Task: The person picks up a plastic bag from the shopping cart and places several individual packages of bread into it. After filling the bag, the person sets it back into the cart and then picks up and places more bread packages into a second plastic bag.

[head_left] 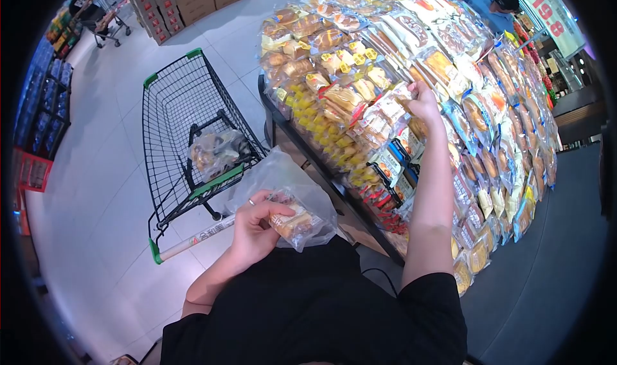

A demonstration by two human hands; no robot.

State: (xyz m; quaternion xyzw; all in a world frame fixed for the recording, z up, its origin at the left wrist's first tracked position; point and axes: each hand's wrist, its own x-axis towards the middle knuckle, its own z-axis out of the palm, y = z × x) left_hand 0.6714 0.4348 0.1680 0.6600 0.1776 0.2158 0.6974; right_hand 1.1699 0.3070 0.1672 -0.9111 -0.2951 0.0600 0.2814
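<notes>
My left hand (257,223) is closed around a packaged bread (297,222) in printed clear wrap. A translucent plastic bag (257,180) hangs open at the same hand, around and behind the bread. On the display, my right hand (423,104) reaches out at arm's length. Its fingers are bent onto the edge of a clear-wrapped bread package (389,113) among the stacked packs; the fingertips are partly hidden. Rows of yellow-wrapped packs (315,130) lie to the left of that package.
A black wire shopping cart (157,117) with green corners stands at my left, holding a filled plastic bag (215,153). Its handle (199,237) is near my left forearm. Cardboard boxes (193,3) are stacked beyond. A person in blue (485,8) stands behind the display; another person (83,5) is by a cart.
</notes>
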